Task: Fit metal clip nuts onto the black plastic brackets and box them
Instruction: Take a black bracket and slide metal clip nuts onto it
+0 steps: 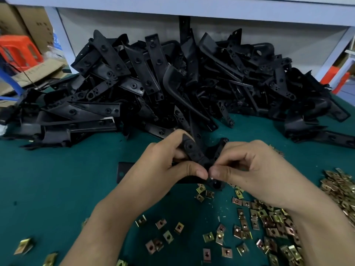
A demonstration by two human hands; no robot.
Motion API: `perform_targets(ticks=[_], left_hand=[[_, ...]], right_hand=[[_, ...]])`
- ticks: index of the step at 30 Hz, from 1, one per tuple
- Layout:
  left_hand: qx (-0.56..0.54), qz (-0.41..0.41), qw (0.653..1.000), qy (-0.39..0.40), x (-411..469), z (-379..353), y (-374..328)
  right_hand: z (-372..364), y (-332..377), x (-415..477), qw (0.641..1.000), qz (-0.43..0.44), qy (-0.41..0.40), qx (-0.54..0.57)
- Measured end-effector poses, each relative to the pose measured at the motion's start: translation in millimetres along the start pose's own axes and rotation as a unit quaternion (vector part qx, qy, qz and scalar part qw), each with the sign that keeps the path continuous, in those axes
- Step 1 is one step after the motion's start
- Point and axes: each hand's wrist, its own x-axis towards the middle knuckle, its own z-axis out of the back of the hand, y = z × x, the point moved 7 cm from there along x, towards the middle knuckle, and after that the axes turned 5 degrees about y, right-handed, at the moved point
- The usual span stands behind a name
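Head view: over the green mat [57, 179], the left hand [165, 162] grips a black bracket [194, 152], fingers curled round its upper end and the thumb pressed against its lower end. The right hand [253, 166] pinches a small clip nut [211, 177] at that same lower end, the two thumbs tip to tip; only a glint of the metal shows. Behind the hands lies a big pile of brackets [153, 83]. Loose nuts [269, 217] lie scattered on the mat below and to the right.

Green table [57, 179]: black bracket heap [153, 83], scattered clip nuts [269, 223]
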Motion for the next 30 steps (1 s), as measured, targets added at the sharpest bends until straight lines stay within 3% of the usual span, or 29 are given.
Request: perform_targets(ticks=[6,10,11,13,15,16,25,30], left_hand=[[0.048,-0.007,0.998,-0.040,-1.4,2.3,1.4],[0.080,-0.014,0.980,-0.179,-5.7,18.7,0.0],[0.092,-0.009,0.973,-0.212,-7.4,23.7,2.2],[0.136,0.007,0.953,-0.269,-11.7,33.2,8.0],[0.173,0.020,0.934,-0.312,-16.0,38.9,11.5],[0.171,0.026,0.931,-0.322,-17.1,39.9,12.6],[0.067,-0.039,0.961,-0.266,-11.5,36.0,8.7],[0.010,-0.057,0.975,-0.216,-6.6,29.3,4.5]], right_hand=[[-10.1,-8.2,2.8,0.998,-0.026,0.034,0.047],[-1.2,-35.4,4.1,0.964,-0.111,-0.129,0.206],[0.7,-36.6,3.6,0.972,-0.112,-0.135,0.153],[-9.7,-32.1,5.1,0.994,-0.098,-0.039,-0.031],[-31.8,-36.2,4.6,0.982,-0.114,0.081,-0.129],[-38.8,-39.2,5.0,0.976,-0.123,0.104,-0.146],[-46.3,-39.6,7.6,0.985,-0.101,0.070,-0.122],[-21.0,-22.6,10.5,0.994,-0.049,-0.084,0.040]])
